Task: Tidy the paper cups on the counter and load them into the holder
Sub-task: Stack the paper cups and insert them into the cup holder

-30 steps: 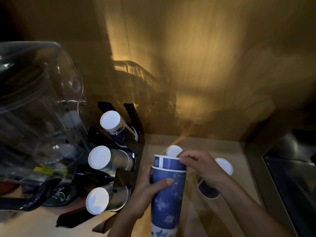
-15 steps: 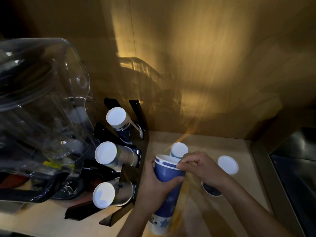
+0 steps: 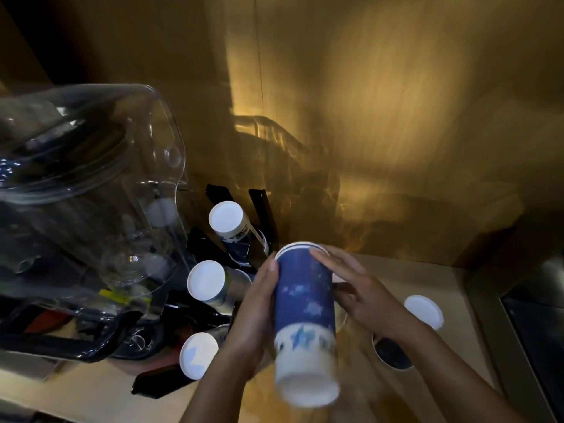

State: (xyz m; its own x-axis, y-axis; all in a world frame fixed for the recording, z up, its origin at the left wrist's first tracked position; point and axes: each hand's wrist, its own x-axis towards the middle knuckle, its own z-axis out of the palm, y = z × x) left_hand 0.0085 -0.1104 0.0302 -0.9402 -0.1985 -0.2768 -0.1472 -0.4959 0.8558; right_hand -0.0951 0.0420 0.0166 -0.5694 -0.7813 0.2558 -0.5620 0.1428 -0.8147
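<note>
I hold a nested stack of blue paper cups (image 3: 305, 312) with white star print, tilted so its white base points toward me and its rims point away. My left hand (image 3: 253, 319) grips its left side. My right hand (image 3: 357, 288) rests against its right side with fingers spread along the upper part. To the left stands the black cup holder (image 3: 259, 209), with three cup stacks lying in its slots, white bases outward: top (image 3: 225, 216), middle (image 3: 206, 279), bottom (image 3: 198, 355). Another cup (image 3: 424, 311) stands upside down on the counter at right. A dark cup mouth (image 3: 393, 352) shows under my right forearm.
A large clear plastic jug on a dark blender-like base (image 3: 85, 193) fills the left side, close to the holder. A wooden wall (image 3: 366, 117) rises behind the wooden counter (image 3: 457, 300). A dark metal surface (image 3: 537, 331) borders the counter at right.
The cup stack has been pushed together and tipped over, base now toward me. My right hand has moved from the top rim to the stack's side. The view has shifted right.
</note>
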